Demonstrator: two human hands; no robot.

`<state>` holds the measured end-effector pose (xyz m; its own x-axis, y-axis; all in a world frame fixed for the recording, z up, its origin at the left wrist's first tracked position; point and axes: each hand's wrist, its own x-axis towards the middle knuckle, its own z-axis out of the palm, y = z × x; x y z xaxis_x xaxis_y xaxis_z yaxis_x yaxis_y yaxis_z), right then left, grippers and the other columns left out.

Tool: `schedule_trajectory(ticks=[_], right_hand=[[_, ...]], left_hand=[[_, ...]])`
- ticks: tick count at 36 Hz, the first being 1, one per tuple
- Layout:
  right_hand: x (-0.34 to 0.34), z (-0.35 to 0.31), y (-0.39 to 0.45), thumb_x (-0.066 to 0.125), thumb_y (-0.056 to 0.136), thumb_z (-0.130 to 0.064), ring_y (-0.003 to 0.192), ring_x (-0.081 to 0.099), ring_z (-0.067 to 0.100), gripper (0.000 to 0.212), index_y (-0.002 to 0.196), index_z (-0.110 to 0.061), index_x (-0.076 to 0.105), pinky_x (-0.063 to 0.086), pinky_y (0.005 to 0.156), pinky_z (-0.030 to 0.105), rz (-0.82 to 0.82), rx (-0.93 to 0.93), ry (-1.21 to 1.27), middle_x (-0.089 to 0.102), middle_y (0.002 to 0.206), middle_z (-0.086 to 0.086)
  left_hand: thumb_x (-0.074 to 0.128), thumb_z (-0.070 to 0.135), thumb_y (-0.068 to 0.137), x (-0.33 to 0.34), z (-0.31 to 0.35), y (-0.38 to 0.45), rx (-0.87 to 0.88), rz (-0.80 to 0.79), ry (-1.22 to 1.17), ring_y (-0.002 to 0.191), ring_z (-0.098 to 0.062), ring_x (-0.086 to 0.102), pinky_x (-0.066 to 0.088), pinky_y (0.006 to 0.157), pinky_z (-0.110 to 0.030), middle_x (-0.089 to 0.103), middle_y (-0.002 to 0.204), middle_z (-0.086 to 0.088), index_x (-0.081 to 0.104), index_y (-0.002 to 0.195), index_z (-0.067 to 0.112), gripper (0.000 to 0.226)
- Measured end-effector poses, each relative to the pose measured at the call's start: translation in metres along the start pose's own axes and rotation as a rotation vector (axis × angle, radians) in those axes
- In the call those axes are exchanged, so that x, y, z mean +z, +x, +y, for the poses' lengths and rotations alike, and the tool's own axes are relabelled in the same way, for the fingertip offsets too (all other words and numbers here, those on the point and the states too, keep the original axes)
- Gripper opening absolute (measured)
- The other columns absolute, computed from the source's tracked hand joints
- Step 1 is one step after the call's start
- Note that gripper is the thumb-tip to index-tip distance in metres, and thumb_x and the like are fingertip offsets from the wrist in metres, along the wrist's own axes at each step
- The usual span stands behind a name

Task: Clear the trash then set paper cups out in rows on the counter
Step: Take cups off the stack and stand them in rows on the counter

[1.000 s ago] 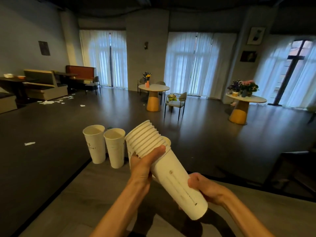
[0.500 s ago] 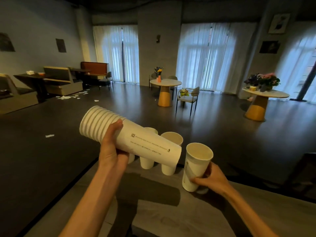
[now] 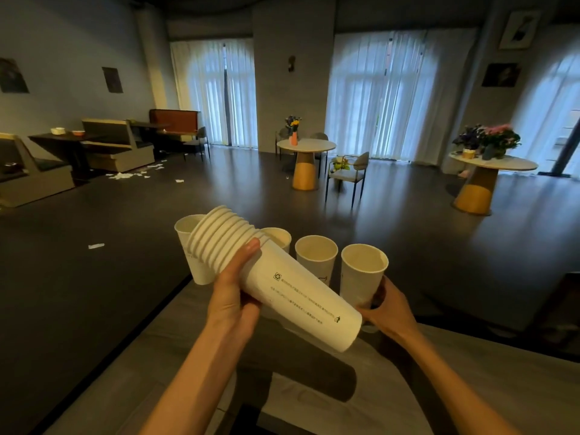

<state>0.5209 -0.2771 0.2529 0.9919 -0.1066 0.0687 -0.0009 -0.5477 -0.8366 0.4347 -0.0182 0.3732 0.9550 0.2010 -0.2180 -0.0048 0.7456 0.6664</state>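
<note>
Left hand (image 3: 233,304) wrapped around a stack of paper cups (image 3: 273,274), grip closed on the stack near its rims, thumb across the top. Stack held above the bench (image 3: 470,387), tilted, rims up and to the left, base down and to the right, small print along its side.

Right hand (image 3: 387,309) holding a single cup (image 3: 362,274) low on its side, grip closed around the bottom part, cup upright, mouth open to the ceiling. Base of that cup hidden behind the stack, so contact with the bench cannot be told.

3 more cups upright in a row along the far edge of the bench: a middle cup (image 3: 315,257) just left of the held one, a second cup (image 3: 277,238) mostly hidden behind the stack, and a far-left cup (image 3: 188,243) partly covered by the stack's rims. All 4 roughly in 1 line, close together, none nested.

Beyond the bench, dark floor (image 3: 94,293) with white paper scraps (image 3: 131,174) scattered near a booth seat (image 3: 119,146), and 1 lone scrap (image 3: 95,245) closer in. 2 round tables with yellow bases further back, a near table (image 3: 306,146) with a small vase and a right table (image 3: 492,164) with flowers, plus a chair (image 3: 348,174) between them.
</note>
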Motion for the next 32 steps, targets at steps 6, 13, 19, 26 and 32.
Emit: schedule_trajectory(ticks=[6,13,19,26,32], right_hand=[[-0.033,0.004,-0.04,0.088,0.066,-0.037,0.075,0.067,0.027,0.04,0.087,-0.015,0.063,0.059,0.076,0.054,0.085,0.111,0.032,0.068,0.081,0.006],[-0.081,-0.012,-0.099,0.058,0.079,-0.068,0.087,0.07,0.034,0.08,0.128,-0.005,0.057,0.059,0.069,0.04,-0.612,0.412,0.821,0.067,0.107,0.026],[-0.12,-0.025,-0.116,0.087,0.048,-0.064,0.098,0.07,0.025,0.102,0.127,-0.01,0.051,0.059,0.083,0.037,-0.742,0.16,0.521,0.071,0.109,0.01],[-0.139,-0.004,-0.109,0.092,0.061,-0.039,0.104,0.055,-0.014,0.062,0.11,-0.046,0.054,0.052,0.086,0.016,-0.446,-0.065,-0.135,0.061,0.112,-0.023],[-0.133,0.042,-0.08,0.093,0.056,-0.044,0.105,0.055,-0.013,0.069,0.109,-0.049,0.049,0.051,0.084,0.016,-0.259,-0.087,-0.094,0.057,0.111,-0.026]], left_hand=[[0.079,0.021,0.06,0.013,-0.027,-0.016,-0.046,-0.092,0.111,0.094,-0.026,0.069,0.056,0.076,-0.047,0.071,0.099,-0.01,0.058,0.117,0.021,0.061],[0.094,0.018,0.053,0.047,-0.081,-0.037,-0.156,-0.218,0.206,0.101,-0.028,0.071,0.061,0.077,-0.049,0.072,0.111,-0.013,0.057,0.127,0.018,0.083],[0.092,0.018,0.047,0.063,-0.1,-0.043,-0.134,-0.275,0.232,0.103,-0.029,0.07,0.06,0.081,-0.048,0.072,0.108,-0.011,0.059,0.12,0.018,0.079],[0.096,0.025,0.045,0.072,-0.104,-0.044,0.142,-0.231,0.367,0.107,-0.024,0.07,0.058,0.087,-0.047,0.074,0.112,-0.004,0.063,0.119,0.022,0.081],[0.091,0.025,0.053,0.072,-0.065,-0.041,0.137,0.032,-0.022,0.116,-0.028,0.063,0.055,0.096,-0.055,0.064,0.127,-0.008,0.05,0.132,0.022,0.089]])
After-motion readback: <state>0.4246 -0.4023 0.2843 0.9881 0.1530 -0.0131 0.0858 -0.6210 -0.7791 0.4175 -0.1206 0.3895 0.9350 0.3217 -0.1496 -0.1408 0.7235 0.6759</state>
